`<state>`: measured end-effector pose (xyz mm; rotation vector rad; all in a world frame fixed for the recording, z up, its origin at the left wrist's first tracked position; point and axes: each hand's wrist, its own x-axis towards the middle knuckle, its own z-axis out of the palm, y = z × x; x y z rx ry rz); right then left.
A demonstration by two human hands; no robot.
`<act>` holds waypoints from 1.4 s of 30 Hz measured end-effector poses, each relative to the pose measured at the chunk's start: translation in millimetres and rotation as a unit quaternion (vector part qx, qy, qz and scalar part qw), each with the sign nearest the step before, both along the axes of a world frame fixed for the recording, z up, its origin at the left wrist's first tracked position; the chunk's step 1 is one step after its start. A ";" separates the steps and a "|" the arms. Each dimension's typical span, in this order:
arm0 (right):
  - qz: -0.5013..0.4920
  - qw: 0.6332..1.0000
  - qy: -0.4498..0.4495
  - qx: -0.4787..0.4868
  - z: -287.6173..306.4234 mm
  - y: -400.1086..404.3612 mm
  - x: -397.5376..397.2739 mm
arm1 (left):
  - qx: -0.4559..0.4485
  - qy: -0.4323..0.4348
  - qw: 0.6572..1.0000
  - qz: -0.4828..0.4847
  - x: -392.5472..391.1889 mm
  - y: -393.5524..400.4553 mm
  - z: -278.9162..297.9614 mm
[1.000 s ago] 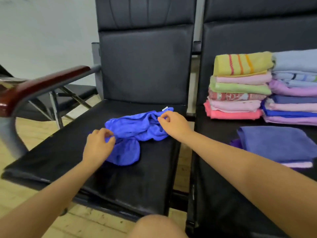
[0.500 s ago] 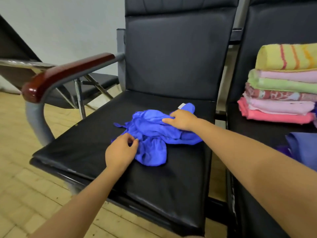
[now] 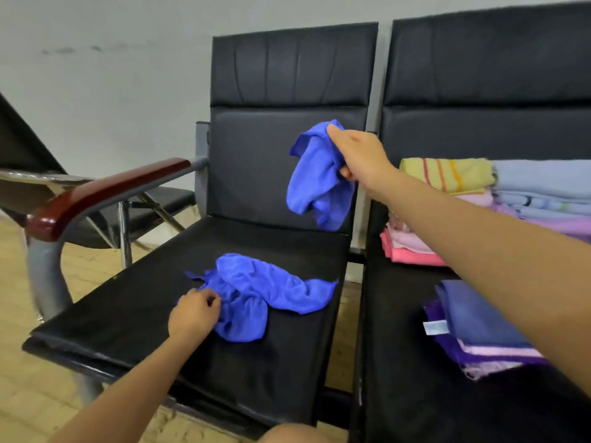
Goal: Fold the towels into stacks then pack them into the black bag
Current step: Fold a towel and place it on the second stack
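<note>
Towels in both hands, over the chair seat (image 3: 134, 318).
My right hand (image 3: 361, 156) grips one blue towel (image 3: 315, 183) aloft; left-hand fingers (image 3: 204, 298) pinch the crumpled blue towel (image 3: 259, 292) lying on it.

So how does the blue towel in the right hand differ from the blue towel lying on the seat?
The blue towel held up by the right hand hangs bunched in the air before the black chair's backrest; the blue towel on the black seat lies crumpled and spread flat. The hanging one is gripped at its top; the lying one is only pinched at its near edge by the left hand. Both are the same bright blue, soft and unfolded.
</note>
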<state>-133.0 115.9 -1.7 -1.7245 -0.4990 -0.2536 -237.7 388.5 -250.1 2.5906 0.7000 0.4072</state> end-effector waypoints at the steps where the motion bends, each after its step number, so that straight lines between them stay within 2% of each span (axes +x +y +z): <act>1: 0.004 1.000 -0.003 0.002 7.6 -6.9 -6.1 | -0.023 -0.021 0.999 0.008 3.7 -6.1 6.1; 4: 0.016 0.999 -0.025 -0.025 25.3 -29.1 -26.2 | -0.120 -0.167 0.978 -0.025 18.2 -44.3 40.3; 5: 0.007 0.997 -0.043 -0.058 28.8 -37.0 -32.3 | -0.175 -0.216 0.959 -0.052 22.2 -65.1 59.0; 7: -0.025 0.985 -0.086 -0.146 32.3 -54.4 -46.5 | -0.322 -0.275 0.899 -0.114 25.4 -113.6 102.0; 8: -0.030 0.979 -0.096 -0.176 32.0 -63.0 -54.8 | -0.401 -0.276 0.861 -0.144 25.5 -137.3 122.5; 10: -0.025 0.975 -0.092 -0.201 25.3 -81.3 -67.3 | -0.549 -0.224 0.778 -0.208 20.5 -179.9 158.8; 12: -0.038 0.974 -0.079 -0.208 13.7 -100.7 -78.3 | -0.628 -0.170 0.707 -0.277 13.0 -215.1 178.9; 14: -0.064 0.979 -0.048 -0.186 -0.8 -121.7 -84.7 | -0.627 -0.156 0.690 -0.325 6.2 -245.8 180.3; 16: -0.101 0.984 0.011 -0.146 -17.3 -144.6 -91.4 | -0.575 -0.164 0.727 -0.336 -0.8 -269.8 169.9; 19: -0.083 0.986 0.086 -0.116 -50.0 -177.5 -99.9 | -0.424 -0.142 0.806 -0.387 -8.5 -278.7 143.6; 22: -0.038 0.964 0.103 -0.242 -89.9 -204.2 -108.3 | -0.348 -0.125 0.831 -0.415 -13.8 -274.8 120.8; 24: -0.009 0.939 0.082 -0.333 -107.7 -217.3 -113.5 | -0.249 -0.099 0.850 -0.452 -12.8 -271.3 109.4; 25: -0.003 0.919 0.063 -0.389 -113.5 -222.5 -116.4 | -0.184 -0.074 0.854 -0.481 -11.2 -269.9 103.1; 27: 0.012 0.876 0.040 -0.480 -119.2 -230.2 -121.3 | -0.089 -0.031 0.837 -0.539 -8.3 -267.1 92.3; 30: 0.023 0.855 0.045 -0.516 -127.7 -244.0 -122.5 | -0.108 -0.020 0.824 -0.555 -6.7 -266.5 84.5; 34: -0.014 0.875 -0.001 -0.484 -144.1 -262.2 -118.5 | -0.157 -0.021 0.835 -0.527 -3.0 -270.5 79.3; 37: -0.026 0.866 -0.027 -0.499 -151.8 -268.5 -117.9 | -0.192 -0.018 0.838 -0.510 -2.5 -277.8 80.3; 42: -0.075 0.868 -0.015 -0.491 -151.0 -270.8 -114.0 | -0.223 -0.085 0.839 -0.489 -1.3 -294.5 89.9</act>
